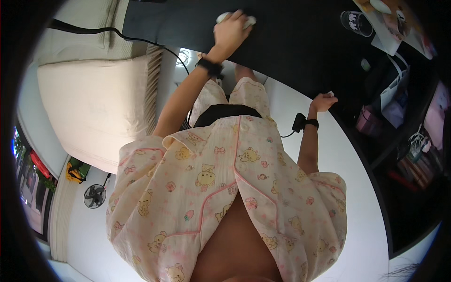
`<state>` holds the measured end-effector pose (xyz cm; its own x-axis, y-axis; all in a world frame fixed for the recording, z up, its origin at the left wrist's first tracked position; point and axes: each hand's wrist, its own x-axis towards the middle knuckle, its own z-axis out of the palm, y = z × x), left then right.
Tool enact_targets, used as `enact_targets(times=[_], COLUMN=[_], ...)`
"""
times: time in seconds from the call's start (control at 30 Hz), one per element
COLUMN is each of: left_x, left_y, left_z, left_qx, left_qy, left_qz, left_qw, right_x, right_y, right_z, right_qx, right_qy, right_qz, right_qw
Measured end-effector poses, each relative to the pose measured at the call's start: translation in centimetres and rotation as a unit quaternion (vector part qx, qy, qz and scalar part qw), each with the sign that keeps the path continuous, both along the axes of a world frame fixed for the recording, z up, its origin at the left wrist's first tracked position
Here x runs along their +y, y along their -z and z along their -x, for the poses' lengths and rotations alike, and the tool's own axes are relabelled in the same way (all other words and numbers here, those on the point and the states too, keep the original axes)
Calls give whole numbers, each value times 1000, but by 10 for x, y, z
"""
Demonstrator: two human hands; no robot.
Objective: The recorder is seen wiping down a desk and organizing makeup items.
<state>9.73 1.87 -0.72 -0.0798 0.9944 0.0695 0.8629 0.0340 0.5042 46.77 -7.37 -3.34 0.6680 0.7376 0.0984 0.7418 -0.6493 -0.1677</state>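
Note:
My left hand is pressed down on the black tabletop, closed over a white object that looks like a wad of cloth or tissue and shows on both sides of the fingers. My right hand is at the right, by the table's near edge, with its fingers closed on a small white piece, perhaps tissue. Both wrists wear black straps; a small black box sits by the right one. A clear glass with white figures lies or stands at the upper right.
A black cable runs from the upper left toward my lap. Cushioned seating or bedding is at the left. Dark shelves at the right hold a white bag, a pink box and books. A small fan is at the lower left.

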Motion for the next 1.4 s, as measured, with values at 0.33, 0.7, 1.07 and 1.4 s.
enact_targets(times=[0.33,0.7,1.07,1.4], left_x=[-69,-93,-211,-209], left_y=[-3,-3,4,-24], left_z=[145,21,136,81], left_qx=[119,-35,-36,-106], left_qy=[-216,9,-412,-420], left_qz=[-8,15,157,183], left_qw=[969,999,897,883], right_x=[26,160,159,144], right_y=[-18,6,-18,-14], right_z=[-4,237,185,199], right_qx=[16,129,66,99], right_qy=[-211,-504,-536,-698], right_qz=[145,-78,77,5], right_qw=[967,850,838,709])
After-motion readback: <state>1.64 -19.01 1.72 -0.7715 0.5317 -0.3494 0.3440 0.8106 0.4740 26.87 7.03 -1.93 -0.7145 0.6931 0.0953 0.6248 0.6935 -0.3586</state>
